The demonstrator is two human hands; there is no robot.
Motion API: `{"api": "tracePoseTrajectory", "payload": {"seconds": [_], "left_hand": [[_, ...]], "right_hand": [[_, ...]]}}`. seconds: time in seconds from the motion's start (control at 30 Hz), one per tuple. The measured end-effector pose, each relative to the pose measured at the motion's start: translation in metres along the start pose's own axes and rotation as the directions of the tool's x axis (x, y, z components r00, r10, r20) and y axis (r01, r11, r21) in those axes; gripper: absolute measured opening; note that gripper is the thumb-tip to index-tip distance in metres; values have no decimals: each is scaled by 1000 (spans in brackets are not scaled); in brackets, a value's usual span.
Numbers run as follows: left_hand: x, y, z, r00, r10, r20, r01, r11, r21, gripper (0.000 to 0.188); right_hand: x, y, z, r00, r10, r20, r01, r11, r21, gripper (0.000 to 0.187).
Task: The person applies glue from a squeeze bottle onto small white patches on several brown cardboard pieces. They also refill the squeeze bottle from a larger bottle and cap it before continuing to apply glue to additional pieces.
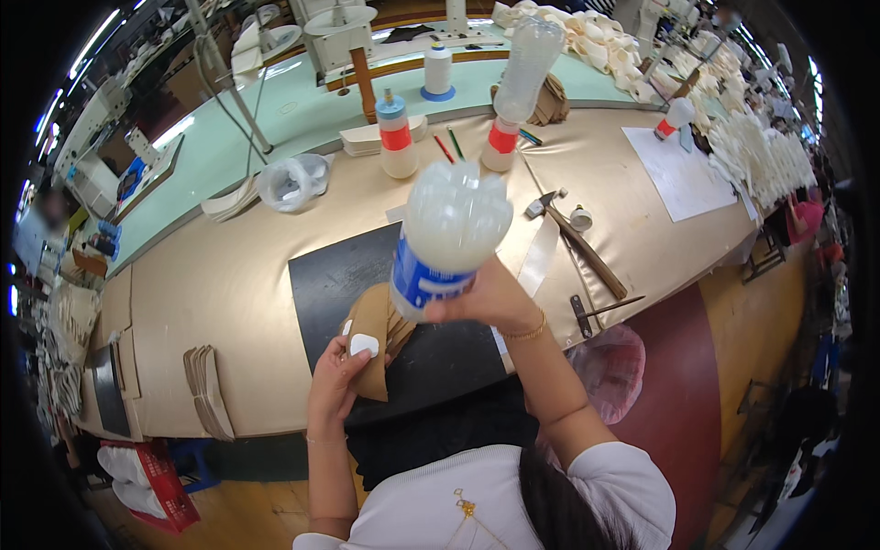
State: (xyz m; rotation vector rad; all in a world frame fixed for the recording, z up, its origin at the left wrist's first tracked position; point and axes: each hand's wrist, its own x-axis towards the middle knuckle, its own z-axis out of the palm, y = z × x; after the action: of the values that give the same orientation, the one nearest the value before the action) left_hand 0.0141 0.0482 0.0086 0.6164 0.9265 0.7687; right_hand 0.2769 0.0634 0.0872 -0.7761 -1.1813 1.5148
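My right hand (495,301) grips a large clear plastic bottle (456,215) with a blue label and whitish contents. The bottle is tipped with its base up, and its mouth is hidden behind my hand and the label end. My left hand (332,385) pinches a curved tan piece (371,321), with several similar layers fanned beside it. A white rounded patch (364,346) lies on the tan piece by my left thumb. The pieces are over a black mat (335,261), just below the bottle. Whether the bottle touches them I cannot tell.
A hammer (587,247) and a small metal tool (579,316) lie right of the mat. Two bottles with red bands (396,137) (501,137) stand behind, near coloured pencils (456,144). Stacked tan pieces (209,392) lie left. A white sheet (678,174) is far right.
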Motion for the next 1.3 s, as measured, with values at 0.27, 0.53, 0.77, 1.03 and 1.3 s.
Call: {"api": "tracePoseTrajectory", "payload": {"seconds": [0.27,0.53,0.77,1.03,1.3], "left_hand": [[-6,-1,9,996,61,66,-56,996,-70,49],[-22,20,40,976,124,179,-105,988,-113,60],[-23,-1,61,964,151,219,-129,985,-112,60],[-33,1,72,954,194,227,-151,969,-194,70],[-32,-3,73,940,218,263,-174,968,-178,74]], "right_hand": [[-35,17,13,986,-166,-33,145,926,-349,100],[-59,7,-16,823,-556,-116,415,728,-546,107],[-54,-3,16,722,-570,-391,514,821,-247,114],[-50,6,19,742,-477,-471,469,871,-145,109],[-43,8,16,735,-453,-506,458,880,-122,101]]}}
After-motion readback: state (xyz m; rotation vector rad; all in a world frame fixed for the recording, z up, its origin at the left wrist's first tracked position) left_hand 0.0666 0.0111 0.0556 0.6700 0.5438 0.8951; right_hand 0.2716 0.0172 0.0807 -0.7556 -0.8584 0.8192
